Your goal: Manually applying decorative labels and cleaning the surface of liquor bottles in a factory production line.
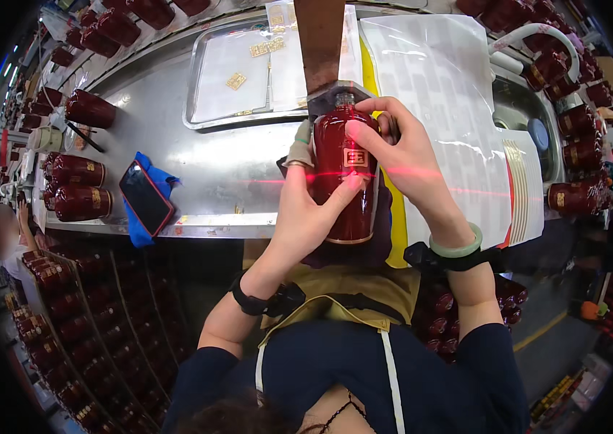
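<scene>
Two hands hold one shiny red glass bottle [348, 210], round and smooth, at the near edge of the metal desk [223, 166]. Its neck points away from the person. The fingers of the left hand [306, 213] hug its left side; those of the right hand [409, 163] hold its top right. One square gold label [356, 157] is on its front. One flat black phone [146, 197] rests on one soft blue cloth [140, 233]. One shiny metal tray [192, 94] sits farther back.
</scene>
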The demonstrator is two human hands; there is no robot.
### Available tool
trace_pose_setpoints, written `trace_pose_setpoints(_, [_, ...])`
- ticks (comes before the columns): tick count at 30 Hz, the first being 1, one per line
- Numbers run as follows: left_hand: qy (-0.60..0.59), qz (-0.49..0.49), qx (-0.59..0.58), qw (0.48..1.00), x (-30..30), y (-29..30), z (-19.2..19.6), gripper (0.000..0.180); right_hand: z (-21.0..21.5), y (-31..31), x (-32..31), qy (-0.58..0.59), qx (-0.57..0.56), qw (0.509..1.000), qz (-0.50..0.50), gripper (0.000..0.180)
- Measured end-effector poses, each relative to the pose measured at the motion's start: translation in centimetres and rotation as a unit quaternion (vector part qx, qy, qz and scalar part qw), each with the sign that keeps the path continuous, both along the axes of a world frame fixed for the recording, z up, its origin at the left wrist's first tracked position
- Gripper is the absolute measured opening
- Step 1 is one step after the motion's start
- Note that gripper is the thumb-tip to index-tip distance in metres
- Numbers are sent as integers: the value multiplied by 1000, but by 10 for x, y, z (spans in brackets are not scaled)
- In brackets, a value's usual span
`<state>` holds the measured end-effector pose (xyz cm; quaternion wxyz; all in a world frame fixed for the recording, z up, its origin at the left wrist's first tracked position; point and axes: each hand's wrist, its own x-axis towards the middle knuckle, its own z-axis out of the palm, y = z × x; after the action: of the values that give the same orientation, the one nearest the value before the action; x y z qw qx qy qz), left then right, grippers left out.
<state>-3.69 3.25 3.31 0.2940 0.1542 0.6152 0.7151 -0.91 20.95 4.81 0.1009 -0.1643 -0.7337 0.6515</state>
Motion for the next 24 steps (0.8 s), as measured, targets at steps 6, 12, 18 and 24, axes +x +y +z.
trace_pose_setpoints(6, [8, 29, 52, 998, 1, 2, -16, 76, -10, 5, -3, -7, -2, 1000, -9, 41])
trace_pose_setpoints(12, [-27, 17, 51, 998, 5, 1, -6, 79, -8, 0, -1, -3, -24, 999, -23, 43])
trace_pose_setpoints(18, [-10, 11, 61, 998, 4, 0, -12, 80, -7, 1, -2, -16, -7, 1000, -22, 43])
trace_pose_setpoints(24, [-14, 19, 71, 997, 4, 1, -11, 79, -5, -1, -4, -7, -33, 999, -23, 42])
